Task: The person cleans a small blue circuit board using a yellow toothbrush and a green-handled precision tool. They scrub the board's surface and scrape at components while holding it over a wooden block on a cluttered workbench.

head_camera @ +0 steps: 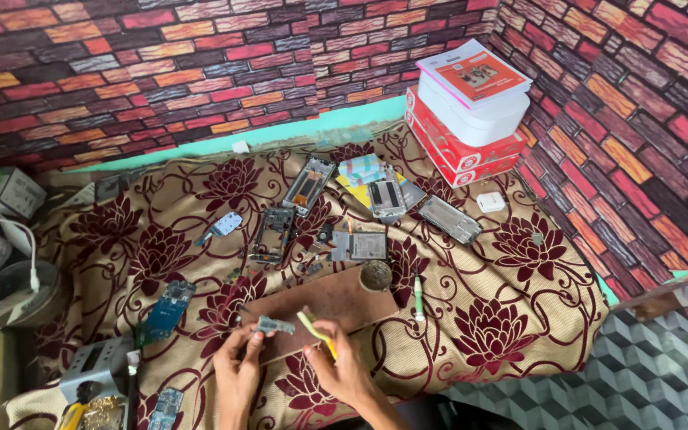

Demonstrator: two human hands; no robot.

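Both hands low in frame, close together, bare forearms coming up from bottom edge. Left hand: fingers curled, thumb and fingertips pinched up near the top of the hand, palm facing inward. Right hand: fingers curled in a pen-like grip, wrist bent, forearm angling down to the right. Hands near each other, not touching.
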